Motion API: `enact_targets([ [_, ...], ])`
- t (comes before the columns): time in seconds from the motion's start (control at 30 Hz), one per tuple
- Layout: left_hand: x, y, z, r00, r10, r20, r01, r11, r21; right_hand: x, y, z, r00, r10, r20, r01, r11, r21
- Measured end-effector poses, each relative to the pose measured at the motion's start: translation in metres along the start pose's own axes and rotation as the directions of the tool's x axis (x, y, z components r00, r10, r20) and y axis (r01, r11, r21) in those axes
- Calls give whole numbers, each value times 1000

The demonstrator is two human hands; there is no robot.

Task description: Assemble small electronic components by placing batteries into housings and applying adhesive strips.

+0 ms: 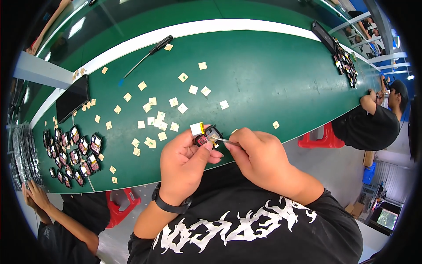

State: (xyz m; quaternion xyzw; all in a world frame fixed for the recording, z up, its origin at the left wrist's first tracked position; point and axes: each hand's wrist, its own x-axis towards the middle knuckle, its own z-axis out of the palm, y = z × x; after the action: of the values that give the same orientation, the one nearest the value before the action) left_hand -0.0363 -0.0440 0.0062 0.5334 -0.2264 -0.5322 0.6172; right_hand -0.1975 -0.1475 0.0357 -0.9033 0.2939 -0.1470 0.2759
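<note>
Near the table's front edge, my left hand point(181, 163) is closed around a small opened electronic device point(202, 140) with a black case and a reddish circuit board. A flat white battery point(196, 129) with yellow tape along its edge sticks up from the device, above my left fingers. My right hand point(261, 152) pinches slim metal tweezers point(225, 141), whose tip reaches into the open case. My fingers partly cover the device, so its inside shows only in part.
Small pale square pieces point(173, 102) lie scattered over the green table point(263, 75). Several similar opened devices point(74, 156) cluster at the left, near a black tablet-like panel point(72, 97). A screwdriver point(149, 55) lies far back. Co-workers sit at both sides; red stools point(323, 137) stand by the table.
</note>
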Motion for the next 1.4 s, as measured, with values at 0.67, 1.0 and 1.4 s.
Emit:
enact_targets([
  [0.67,1,-7,4,1000,11,10,-11,1000,24,30,13,-10,943,181,279,-318,739,594],
  [1.0,-1,-5,12,995,62,-73,-61,998,16,15,16,1,958,201,206,-288,660,694],
  [1.4,-3,-15,13,981,180,-66,-168,974,154,6,10,7,973,191,128,-229,797,559],
])
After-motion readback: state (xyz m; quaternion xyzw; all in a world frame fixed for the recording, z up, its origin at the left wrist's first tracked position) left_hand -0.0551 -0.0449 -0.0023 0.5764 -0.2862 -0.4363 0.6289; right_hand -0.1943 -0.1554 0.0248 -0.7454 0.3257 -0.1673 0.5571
